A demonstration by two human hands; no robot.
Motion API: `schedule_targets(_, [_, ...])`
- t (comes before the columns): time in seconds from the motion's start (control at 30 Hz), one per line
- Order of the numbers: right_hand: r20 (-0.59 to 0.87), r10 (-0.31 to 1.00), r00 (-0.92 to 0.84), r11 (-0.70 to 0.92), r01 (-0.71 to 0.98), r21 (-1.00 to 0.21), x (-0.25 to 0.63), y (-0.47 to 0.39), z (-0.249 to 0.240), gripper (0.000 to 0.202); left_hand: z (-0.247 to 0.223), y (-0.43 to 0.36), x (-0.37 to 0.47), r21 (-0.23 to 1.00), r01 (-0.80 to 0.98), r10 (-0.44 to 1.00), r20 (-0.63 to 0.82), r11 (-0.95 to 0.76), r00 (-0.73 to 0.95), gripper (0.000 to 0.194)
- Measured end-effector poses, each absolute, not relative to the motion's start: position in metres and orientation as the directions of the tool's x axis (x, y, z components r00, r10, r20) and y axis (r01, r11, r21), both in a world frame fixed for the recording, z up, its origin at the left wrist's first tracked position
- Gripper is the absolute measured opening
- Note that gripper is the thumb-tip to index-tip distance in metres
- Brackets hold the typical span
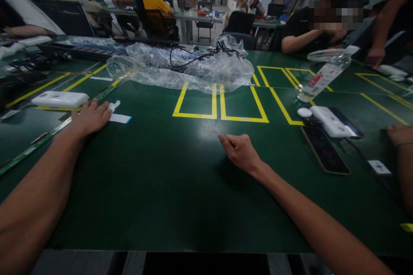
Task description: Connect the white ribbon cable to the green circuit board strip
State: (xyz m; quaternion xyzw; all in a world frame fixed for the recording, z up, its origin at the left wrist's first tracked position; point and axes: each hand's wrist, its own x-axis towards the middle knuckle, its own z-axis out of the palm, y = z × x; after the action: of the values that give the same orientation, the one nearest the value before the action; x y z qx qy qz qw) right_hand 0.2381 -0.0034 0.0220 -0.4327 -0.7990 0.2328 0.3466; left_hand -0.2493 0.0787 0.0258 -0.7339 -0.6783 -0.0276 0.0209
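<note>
My left hand [90, 118] lies palm down with its fingers stretched out. It rests over a long, thin green circuit board strip [41, 141] that runs slantwise across the left of the table. White flat ribbon cable pieces [120, 118] stick out beside its fingertips. Just behind this hand sits a white rounded plastic device [60, 99]. My right hand [240, 150] is closed in a loose fist above the middle of the table, and nothing shows in it. The inner side of that fist is turned away from view.
Crumpled clear plastic wrap [193, 71] with black cables [206, 53] lies across the back. Yellow tape outlines [193, 115] mark the green table [180, 197]. A tilted water bottle [325, 77], a phone [324, 149] and a white device [332, 121] are on the right, near another person's arm [402, 137].
</note>
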Motion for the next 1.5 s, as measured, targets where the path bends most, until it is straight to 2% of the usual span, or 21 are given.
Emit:
schedule_targets(0.1, [0.342, 0.851, -0.400, 0.519, 0.534, -0.668, 0.236, -0.004, 0.021, 0.055, 0.016, 0.096, -0.219, 0.029, 0.993, 0.993, -0.024, -0.115, 0.116, 0.068])
schedule_targets(0.23, [0.337, 0.856, -0.391, 0.510, 0.540, -0.669, 0.236, -0.001, 0.019, 0.053, 0.004, 0.091, -0.138, 0.082, 0.916, 0.913, -0.079, -0.394, 0.400, 0.059])
schedule_targets(0.37, [0.359, 0.860, -0.363, 0.510, 0.573, -0.642, 0.239, 0.002, 0.017, 0.049, 0.000, 0.052, -0.059, 0.155, 0.655, 0.667, 0.041, -0.740, 0.744, 0.053])
schedule_targets(0.43, [0.352, 0.861, -0.367, 0.508, 0.605, -0.613, 0.241, 0.003, 0.015, 0.045, 0.001, 0.032, -0.035, 0.180, 0.540, 0.561, 0.093, -0.822, 0.823, 0.051])
schedule_targets(0.57, [0.293, 0.874, -0.388, 0.486, 0.713, -0.506, 0.242, 0.002, 0.013, 0.035, 0.004, 0.012, -0.017, 0.174, 0.409, 0.435, 0.148, -0.896, 0.888, 0.043])
schedule_targets(0.67, [0.228, 0.871, -0.435, 0.490, 0.745, -0.453, 0.241, -0.001, 0.017, 0.018, 0.006, 0.007, -0.015, 0.143, 0.400, 0.422, 0.186, -0.905, 0.887, 0.038])
schedule_targets(0.7, [0.194, 0.863, -0.466, 0.501, 0.742, -0.445, 0.241, -0.002, 0.019, 0.018, 0.007, 0.006, -0.014, 0.133, 0.420, 0.439, 0.191, -0.898, 0.878, 0.036])
schedule_targets(0.8, [0.078, 0.842, -0.533, 0.521, 0.769, -0.369, 0.240, -0.006, 0.025, 0.038, 0.012, 0.002, -0.009, 0.135, 0.545, 0.561, 0.162, -0.827, 0.812, 0.035])
schedule_targets(0.87, [0.048, 0.840, -0.540, 0.523, 0.784, -0.333, 0.239, -0.007, 0.025, 0.042, 0.017, -0.001, -0.004, 0.161, 0.650, 0.668, 0.114, -0.743, 0.735, 0.040])
schedule_targets(0.97, [0.057, 0.842, -0.536, 0.520, 0.780, -0.348, 0.239, -0.006, 0.022, 0.036, 0.024, -0.006, 0.003, 0.210, 0.732, 0.756, 0.060, -0.648, 0.652, 0.050])
schedule_targets(1.1, [0.049, 0.849, -0.526, 0.503, 0.777, -0.378, 0.238, -0.006, 0.022, 0.028, 0.030, -0.007, 0.011, 0.267, 0.749, 0.786, 0.057, -0.606, 0.616, 0.057])
schedule_targets(1.27, [0.045, 0.853, -0.521, 0.493, 0.774, -0.397, 0.239, -0.007, 0.024, 0.029, 0.035, 0.002, 0.012, 0.401, 0.758, 0.815, -0.045, -0.514, 0.577, 0.037])
schedule_targets(1.33, [0.062, 0.854, -0.516, 0.493, 0.766, -0.413, 0.239, -0.007, 0.022, 0.036, 0.035, 0.005, 0.008, 0.483, 0.746, 0.826, -0.079, -0.458, 0.558, 0.035])
schedule_targets(1.43, [0.081, 0.853, -0.516, 0.498, 0.755, -0.426, 0.240, -0.007, 0.020, 0.051, 0.034, 0.006, 0.002, 0.556, 0.694, 0.813, -0.054, -0.457, 0.579, 0.037])
schedule_targets(1.5, [0.059, 0.845, -0.531, 0.503, 0.754, -0.422, 0.240, -0.008, 0.023, 0.049, 0.033, 0.004, -0.001, 0.564, 0.684, 0.810, -0.044, -0.463, 0.585, 0.037])
